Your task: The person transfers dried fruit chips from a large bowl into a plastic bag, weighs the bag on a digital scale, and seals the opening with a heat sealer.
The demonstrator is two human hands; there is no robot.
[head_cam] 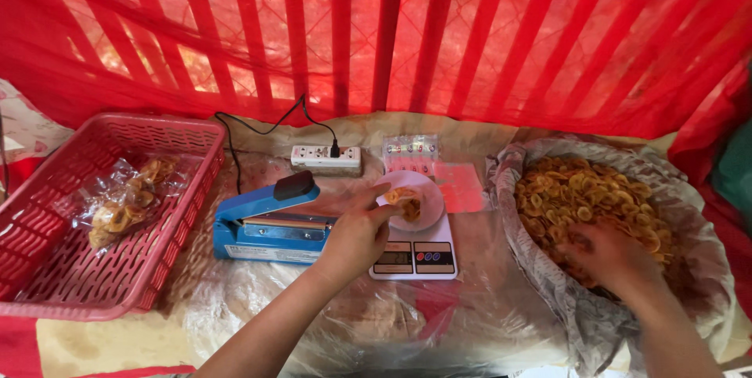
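Banana chips (586, 190): thin yellow rounds, heaped in a big plastic-lined basin (709, 268) at right. I'd judge them light, dry, brittle; they'll snap under a hard pinch. Best taken as a loose cupped handful from the top of the heap, not squeezed.

Right hand (607, 256) is buried palm-down in the near edge of the heap, fingers curled in. Can't tell how much it has hold of (fingertips hidden by chips).

Left hand (356, 238) reaches over the scale (415, 256), fingers loosely closed, tips at the rim of the white plate (427, 190) on the platform. A few chips (405, 202) lie on the plate, next to the fingertips; whether it's pinching one I can't tell.

Just left of the scale: blue impulse sealer (266, 225), arm raised. Behind: power strip (325, 159) with one plug in, small stack of clear bags (410, 151). Far left: red basket (47, 268) holding a filled chip bag (125, 202). Red netting backs everything.
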